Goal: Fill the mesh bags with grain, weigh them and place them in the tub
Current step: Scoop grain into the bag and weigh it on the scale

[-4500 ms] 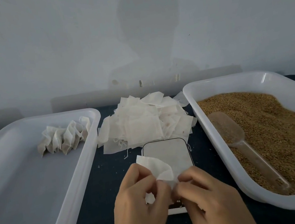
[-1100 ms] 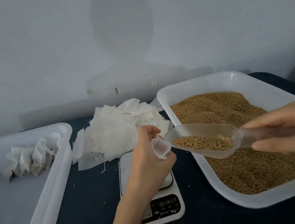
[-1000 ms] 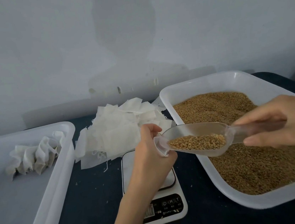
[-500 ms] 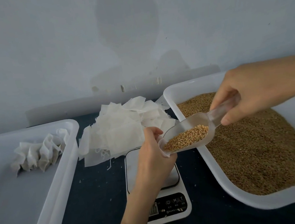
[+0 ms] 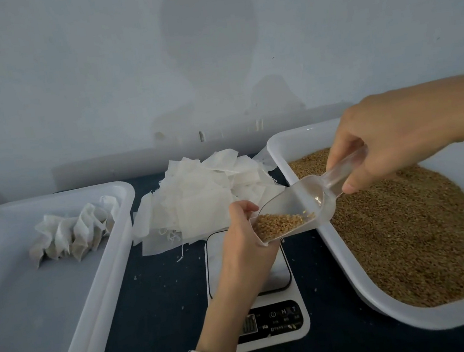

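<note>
My right grip [image 5: 396,141] clamps the scoop [image 5: 310,204], tilted down; my left grip [image 5: 244,238] pinches the mesh bag, mostly hidden, above the scale [image 5: 279,313]. Risk: bag mouth probably narrow, so grain [image 5: 280,224] spills onto the surface.

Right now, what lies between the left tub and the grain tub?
In the head view: the pile of empty mesh bags, the scale, and the left hand above it.

Scale [image 5: 255,284] sat center. Left of it: tub [image 5: 64,298] with filled bags [image 5: 74,230] in its far end. Right of it: grain tray [image 5: 418,319]. Behind it: heap of empty bags [image 5: 199,203]. Scoop [image 5: 296,211] was above the scale's far right corner, tilted.
</note>
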Tool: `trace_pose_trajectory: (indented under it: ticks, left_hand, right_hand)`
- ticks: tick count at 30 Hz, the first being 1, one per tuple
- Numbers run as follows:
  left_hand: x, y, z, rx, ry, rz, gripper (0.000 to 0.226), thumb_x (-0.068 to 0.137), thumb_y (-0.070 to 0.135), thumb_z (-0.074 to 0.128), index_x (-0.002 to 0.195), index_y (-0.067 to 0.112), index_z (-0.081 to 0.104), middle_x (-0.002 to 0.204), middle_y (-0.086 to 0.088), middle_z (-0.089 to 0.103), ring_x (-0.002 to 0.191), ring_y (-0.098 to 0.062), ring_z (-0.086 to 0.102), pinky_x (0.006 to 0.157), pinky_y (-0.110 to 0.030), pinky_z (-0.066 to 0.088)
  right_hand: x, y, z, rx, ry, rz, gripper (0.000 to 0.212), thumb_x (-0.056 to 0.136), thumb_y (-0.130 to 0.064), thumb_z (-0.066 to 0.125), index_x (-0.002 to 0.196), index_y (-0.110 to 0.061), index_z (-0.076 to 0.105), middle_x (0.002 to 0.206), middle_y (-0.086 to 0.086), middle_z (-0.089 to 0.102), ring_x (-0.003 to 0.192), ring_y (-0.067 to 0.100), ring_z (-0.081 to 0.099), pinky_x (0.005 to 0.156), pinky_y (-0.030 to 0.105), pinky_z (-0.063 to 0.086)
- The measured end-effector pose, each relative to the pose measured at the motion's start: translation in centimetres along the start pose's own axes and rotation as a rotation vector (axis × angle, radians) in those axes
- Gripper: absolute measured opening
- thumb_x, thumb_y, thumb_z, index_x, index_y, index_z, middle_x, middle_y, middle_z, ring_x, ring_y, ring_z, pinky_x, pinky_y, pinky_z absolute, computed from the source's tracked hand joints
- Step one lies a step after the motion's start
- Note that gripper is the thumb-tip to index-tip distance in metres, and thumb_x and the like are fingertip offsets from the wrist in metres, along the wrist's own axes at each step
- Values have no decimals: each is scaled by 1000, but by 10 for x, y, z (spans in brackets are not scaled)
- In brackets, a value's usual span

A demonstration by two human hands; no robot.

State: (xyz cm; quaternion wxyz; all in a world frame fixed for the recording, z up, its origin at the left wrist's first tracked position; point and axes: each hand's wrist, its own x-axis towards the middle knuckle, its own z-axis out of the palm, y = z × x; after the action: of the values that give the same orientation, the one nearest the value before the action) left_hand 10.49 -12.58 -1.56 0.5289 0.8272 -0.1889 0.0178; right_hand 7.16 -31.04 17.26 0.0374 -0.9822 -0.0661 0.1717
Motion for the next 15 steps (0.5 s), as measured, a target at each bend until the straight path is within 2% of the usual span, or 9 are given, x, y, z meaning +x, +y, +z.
trace_pose_trajectory:
  ticks: [5, 9, 13, 15]
  left_hand:
    - [0, 0, 1, -35, 19, -5, 53, 77, 0, 72, 106, 26, 35, 87, 19, 52, 81, 22, 52, 64, -6, 45]
    - [-1, 1, 0, -69, 29, -3, 54, 78, 2, 73, 98, 34, 35, 91, 18, 51, 84, 26, 50, 64, -3, 43]
    - [-2, 1, 0, -98, 28, 1, 53, 78, 0, 72, 103, 28, 36, 87, 17, 50, 78, 23, 52, 63, -6, 46]
    - [-3, 2, 0, -113, 34, -2, 53, 78, 0, 72, 101, 31, 35, 84, 15, 51, 75, 19, 54, 62, -8, 47]
  right_hand:
    - [-1, -1, 2, 5, 5, 10, 14, 77, -46, 68, 91, -45, 72, 72, -10, 72, 59, -2, 63, 56, 15, 47]
    - [-2, -2, 2, -4, 20, 12, 14, 76, -47, 68, 89, -46, 71, 62, -7, 69, 51, -2, 57, 56, 20, 45]
    - [-5, -4, 1, -15, 28, 19, 14, 76, -48, 68, 90, -46, 71, 63, -8, 70, 50, -3, 58, 54, 19, 44]
    - [-6, -5, 1, -22, 35, 20, 15, 76, -49, 68, 91, -47, 71, 67, -9, 71, 54, -2, 61, 56, 19, 45]
